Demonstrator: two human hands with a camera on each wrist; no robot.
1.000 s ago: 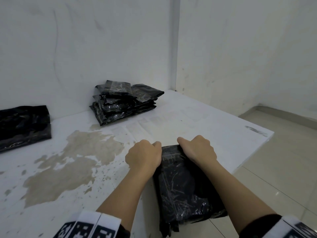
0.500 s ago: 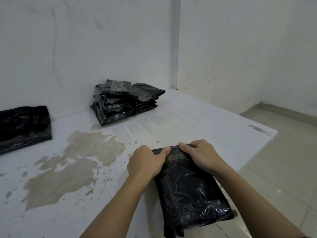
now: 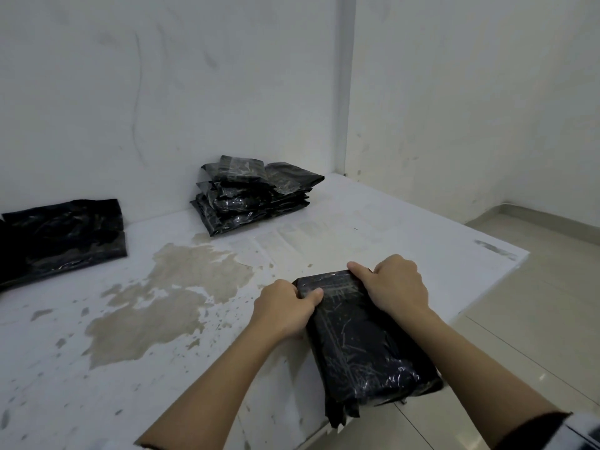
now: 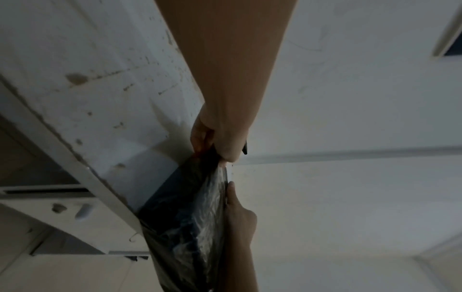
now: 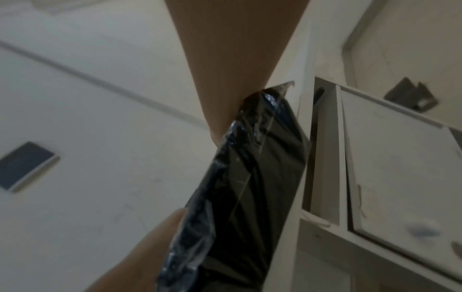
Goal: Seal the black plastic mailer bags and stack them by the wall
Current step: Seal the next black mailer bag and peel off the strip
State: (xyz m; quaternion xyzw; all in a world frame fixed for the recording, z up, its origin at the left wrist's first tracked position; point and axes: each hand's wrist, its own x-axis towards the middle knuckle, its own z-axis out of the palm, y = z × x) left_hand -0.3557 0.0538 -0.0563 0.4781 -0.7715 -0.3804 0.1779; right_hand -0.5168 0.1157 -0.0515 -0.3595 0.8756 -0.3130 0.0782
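Where the worktop (image 3: 97, 368) meets the far wall at the left edge, a flat pile of black bags (image 3: 61, 235) lies against the wall (image 3: 162, 92). Right of it, also at the wall, stands the stack of sealed mailers (image 3: 253, 194), several high, its upper bags shifted slightly out of line. Between pile and stack, on the near side, a large brownish patch (image 3: 156, 303) shows where the white surface has worn through.

Further right, at the near right edge of the worktop, lies the black mailer bag (image 3: 357, 345) being worked; its far end rests on the surface and its near end hangs past the edge over the tiled floor (image 3: 535, 319). The left hand (image 3: 282, 308) holds the bag's far left corner, thumb laid on top and fingers curled at the side: grip closed on the bag. The right hand (image 3: 394, 287) holds the far right corner, index finger stretched along the far edge, remaining fingers curled over the plastic: grip likewise closed on the bag. Whether the flap is fully stuck down cannot be told.
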